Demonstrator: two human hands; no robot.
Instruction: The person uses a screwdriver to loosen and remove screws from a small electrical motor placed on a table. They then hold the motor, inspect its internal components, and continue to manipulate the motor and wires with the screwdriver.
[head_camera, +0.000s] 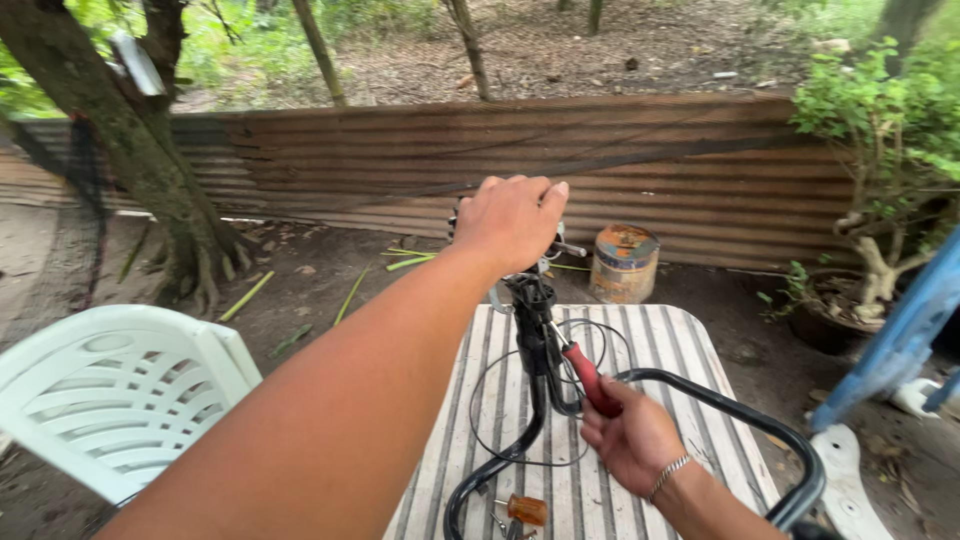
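A rusty round can (624, 262) with a faded orange and blue label stands on the ground just beyond the striped table (690, 350), before the corrugated fence (400, 150). The left hand (510, 222) clamps down over the top of the upright black handlebar stem (535, 340), fingers closed around it. The right hand (632, 432) grips a red-handled screwdriver (590, 378), its long axis slanting up and left, tip meeting the stem. The curved handlebar (740, 410) arches over the table. A small orange-handled tool (525, 510) lies near the table's front edge.
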